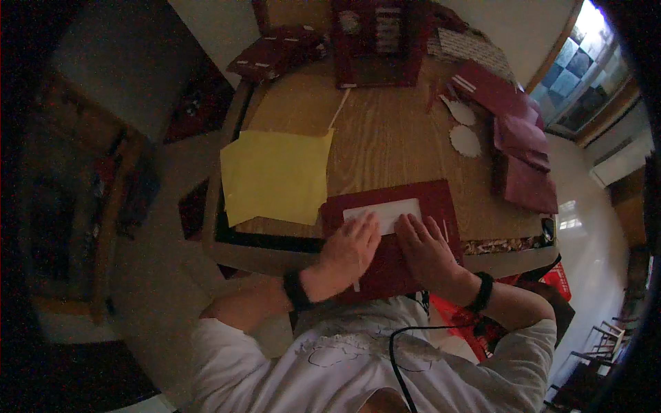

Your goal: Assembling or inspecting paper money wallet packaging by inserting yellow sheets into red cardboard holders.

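Note:
A dark red sheet or folder (439, 197) lies at the table's near edge, partly overhanging toward my lap. On it rests a white rectangular piece of paper (383, 209), its lower part covered by my fingers. My left hand (350, 249) lies over the paper's left end, fingers extended and pointing away from me. Flat against the paper's right end and the red surface is my right hand (428, 249), its fingers stretched out. Neither hand grasps anything that I can see. Thin pale strips show on the red surface beside each hand.
Yellow paper (275, 177) lies at the left of the wooden table (385, 138). White scalloped cutouts (465, 140) and maroon folded pieces (527, 165) are on the right. A dark red panel (379, 48) and stacked red items (279, 54) stand at the back. A black cable (392, 351) crosses my shirt.

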### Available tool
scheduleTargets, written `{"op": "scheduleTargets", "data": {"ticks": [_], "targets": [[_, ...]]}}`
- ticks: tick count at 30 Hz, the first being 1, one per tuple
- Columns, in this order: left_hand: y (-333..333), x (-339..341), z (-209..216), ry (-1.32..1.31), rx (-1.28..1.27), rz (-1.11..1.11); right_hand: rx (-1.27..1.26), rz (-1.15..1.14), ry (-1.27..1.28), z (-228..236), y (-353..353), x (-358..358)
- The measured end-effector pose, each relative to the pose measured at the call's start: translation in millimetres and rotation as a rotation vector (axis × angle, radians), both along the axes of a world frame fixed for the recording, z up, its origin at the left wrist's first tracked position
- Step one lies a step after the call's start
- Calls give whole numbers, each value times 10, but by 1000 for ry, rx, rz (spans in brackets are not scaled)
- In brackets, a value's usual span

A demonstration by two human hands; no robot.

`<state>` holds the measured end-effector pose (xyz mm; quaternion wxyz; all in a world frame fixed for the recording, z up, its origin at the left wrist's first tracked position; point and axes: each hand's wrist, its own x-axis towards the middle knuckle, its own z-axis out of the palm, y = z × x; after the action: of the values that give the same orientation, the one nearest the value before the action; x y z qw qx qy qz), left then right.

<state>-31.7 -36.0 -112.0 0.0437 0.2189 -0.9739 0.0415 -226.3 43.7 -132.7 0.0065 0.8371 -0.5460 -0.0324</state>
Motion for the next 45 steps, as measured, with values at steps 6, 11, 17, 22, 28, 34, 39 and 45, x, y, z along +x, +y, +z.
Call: {"op": "scheduleTargets", "data": {"ticks": [6,11,17,22,28,34,39,45], "targets": [[168,85,-115,-32,200,-1,13,-15,25,19,-11,-1],[177,89,-132,-11,293,39,17,-80,-140,127,-20,32],[157,127,-180,39,353,50,7,-101,-151,101,-26,49],[166,149,-133,-37,337,73,21,-106,-183,157,-15,46],[158,148,-132,-54,346,64,36,-105,-185,166,-17,30],[131,125,-117,13,337,49,55,-97,-176,115,-29,2],[-151,-62,-64,181,425,110,-24,-76,-397,236,62,-192],[-420,-259,-25,264,581,186,-156,-360,-797,253,445,-205]]}}
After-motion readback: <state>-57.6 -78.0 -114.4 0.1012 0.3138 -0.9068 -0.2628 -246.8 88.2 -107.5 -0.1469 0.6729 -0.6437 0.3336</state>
